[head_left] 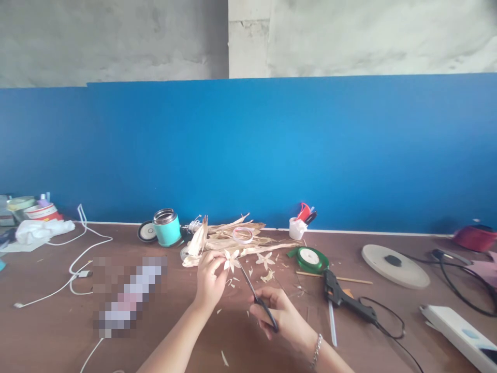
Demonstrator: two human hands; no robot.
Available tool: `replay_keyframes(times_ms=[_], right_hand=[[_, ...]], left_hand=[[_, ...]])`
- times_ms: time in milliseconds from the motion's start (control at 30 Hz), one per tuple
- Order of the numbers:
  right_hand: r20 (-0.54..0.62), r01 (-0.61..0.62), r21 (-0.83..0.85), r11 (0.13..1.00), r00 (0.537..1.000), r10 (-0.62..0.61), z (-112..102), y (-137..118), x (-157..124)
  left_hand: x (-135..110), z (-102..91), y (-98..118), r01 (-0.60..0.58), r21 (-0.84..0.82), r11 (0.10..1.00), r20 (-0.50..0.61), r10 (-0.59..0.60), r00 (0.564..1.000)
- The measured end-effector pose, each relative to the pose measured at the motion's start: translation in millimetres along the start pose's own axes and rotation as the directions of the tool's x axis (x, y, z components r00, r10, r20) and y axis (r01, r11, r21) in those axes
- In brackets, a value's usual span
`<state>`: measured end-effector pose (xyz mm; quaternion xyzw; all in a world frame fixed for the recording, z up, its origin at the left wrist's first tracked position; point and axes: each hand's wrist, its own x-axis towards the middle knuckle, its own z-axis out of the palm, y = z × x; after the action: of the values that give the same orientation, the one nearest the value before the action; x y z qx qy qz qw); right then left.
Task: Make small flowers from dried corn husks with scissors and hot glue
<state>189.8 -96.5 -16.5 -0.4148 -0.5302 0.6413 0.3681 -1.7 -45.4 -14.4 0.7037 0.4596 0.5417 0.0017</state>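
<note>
My left hand [209, 277] pinches a small cream flower [232, 260] cut from dried husk, holding it just above the brown table [58, 336]. My right hand [281, 313] grips black scissors [256, 296], whose blades point up and left toward the flower. A second husk flower [265, 259] lies on the table behind the scissors' tip. Small husk scraps lie scattered around both hands.
A pile of dried husks [229, 235] lies beyond my hands, with a teal jar [166, 227] and its lid to the left. A green ribbon roll [309, 257], black glue gun [345, 298], wooden stick, round white plate [394, 265], white cables [79, 259] and a pen cup [298, 226] surround the spot.
</note>
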Motion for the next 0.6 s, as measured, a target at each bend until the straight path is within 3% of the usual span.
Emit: replay_keyframes(times_ms=[600], right_hand=[[-0.01, -0.011, 0.01, 1.0, 1.0, 0.011, -2.5, 3.3, 0.7]], left_hand=[[-2.2, 1.8, -5.6, 0.006, -0.026, 1.0, 0.032, -0.005, 0.999]])
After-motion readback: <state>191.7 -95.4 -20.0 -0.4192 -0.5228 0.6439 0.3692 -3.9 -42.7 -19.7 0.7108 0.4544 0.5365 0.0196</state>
